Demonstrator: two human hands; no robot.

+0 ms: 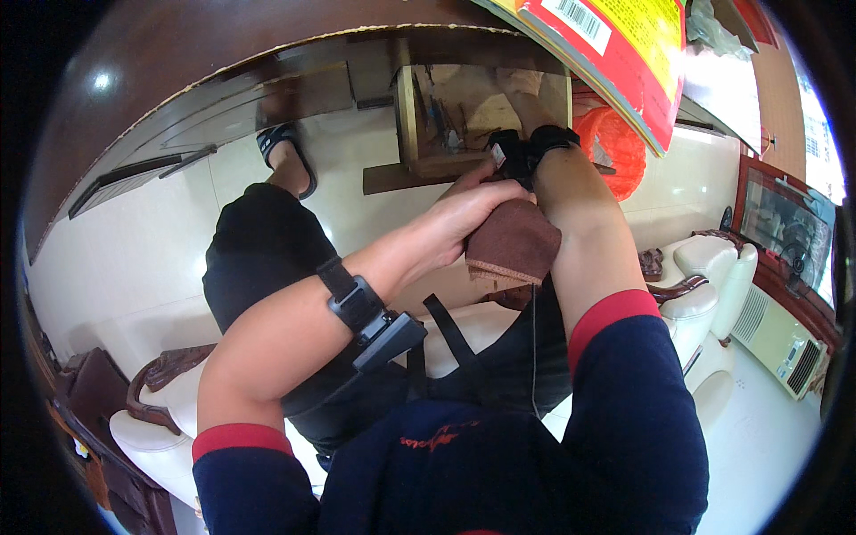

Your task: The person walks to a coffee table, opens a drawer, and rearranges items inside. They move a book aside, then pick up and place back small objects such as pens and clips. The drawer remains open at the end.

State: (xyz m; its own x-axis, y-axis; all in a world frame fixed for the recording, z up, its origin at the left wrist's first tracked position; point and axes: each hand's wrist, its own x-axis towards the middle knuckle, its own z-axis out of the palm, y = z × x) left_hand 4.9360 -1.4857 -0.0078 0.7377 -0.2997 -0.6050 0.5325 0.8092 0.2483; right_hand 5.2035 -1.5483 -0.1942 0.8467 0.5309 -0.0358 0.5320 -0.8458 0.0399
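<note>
My left hand (478, 207) is closed around a folded brown cloth (513, 242) with a stitched edge, and the cloth hangs beside my right forearm. Its fingers lie close to a black device (509, 150) strapped at my right wrist. Beyond that strap, my right hand (525, 93) reaches into an open wooden drawer (404, 120); its fingers are dim and blurred, so whether they hold anything is unclear. Several thin, dark items (441, 124) lie in the drawer's left part. A thin cable (534, 348) runs down below the cloth.
A dark tabletop (200, 40) with a chipped edge overhangs the drawer. Books (622, 60) lie at its right end, above a red plastic bag (618, 157). Cream seats with carved wooden arms (679, 291) stand right and left. A slippered foot (287, 157) rests on the tiles.
</note>
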